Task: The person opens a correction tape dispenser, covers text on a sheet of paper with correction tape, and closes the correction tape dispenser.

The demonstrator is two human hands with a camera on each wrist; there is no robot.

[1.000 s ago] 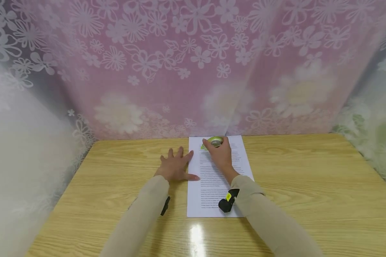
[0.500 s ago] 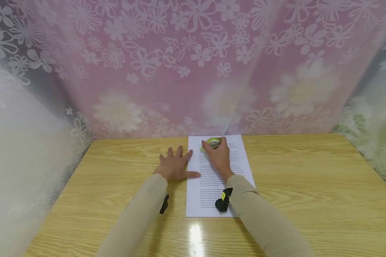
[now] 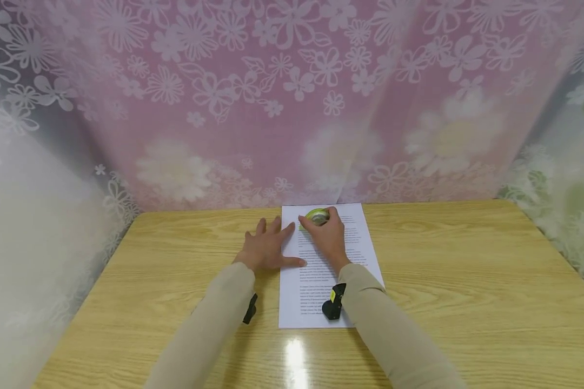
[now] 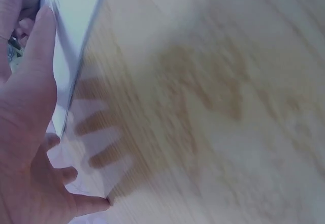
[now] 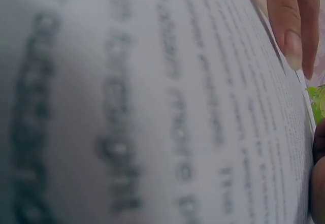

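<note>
In the head view a sheet of printed paper (image 3: 331, 292) lies on the wooden table. My right hand (image 3: 330, 237) grips a green, rounded correction tape (image 3: 317, 217) with a clear middle, near the top of the text. Its green tip points left, on or just above the paper; contact cannot be told. My left hand (image 3: 267, 249) lies spread at the sheet's left edge, thumb over the printed lines, other fingers mostly on the wood. The right wrist view catches the left thumb (image 5: 292, 41) and a bit of the green correction tape (image 5: 316, 104) beyond blurred text.
A floral pink curtain (image 3: 253, 135) hangs along the table's back edge. Pale curtains flank both sides. Bare wood of the table (image 3: 457, 281) extends right and left of the paper. Black wrist cameras are strapped to both sleeves.
My left hand has shifted slightly right, further over the paper's edge. My right hand keeps its grip on the correction tape and has barely moved over the sheet. The head view has drifted a little.
</note>
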